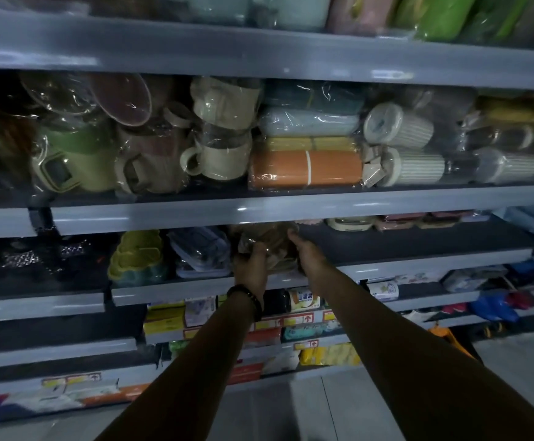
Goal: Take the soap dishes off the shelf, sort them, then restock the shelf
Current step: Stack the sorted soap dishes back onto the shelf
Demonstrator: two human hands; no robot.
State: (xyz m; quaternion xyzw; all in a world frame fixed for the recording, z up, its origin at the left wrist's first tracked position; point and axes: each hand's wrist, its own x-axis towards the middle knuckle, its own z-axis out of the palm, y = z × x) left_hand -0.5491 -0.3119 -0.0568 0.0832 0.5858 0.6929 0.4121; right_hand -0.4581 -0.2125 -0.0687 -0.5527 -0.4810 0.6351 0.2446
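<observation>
Both hands reach into the grey shelf point(195, 286) at chest height. My left hand point(250, 265) and my right hand point(307, 249) grip a brownish stack of soap dishes wrapped in clear plastic point(268, 241) from either side, just under the shelf above. To its left stand clear-lidded soap dishes point(202, 253) and yellow-green flower-shaped soap dishes point(138, 257). Further back on the right lie a cream soap dish point(349, 223) and pinkish ones point(399, 221). The stack's far side is hidden in shadow.
The shelf above point(259, 208) holds wrapped mugs point(221, 157), an orange box point(303, 168) and ribbed cups point(399, 125). Lower shelves carry packaged goods point(297, 302). A dark bare stretch of the shelf board point(418, 243) lies to the right of my hands. Grey floor shows below.
</observation>
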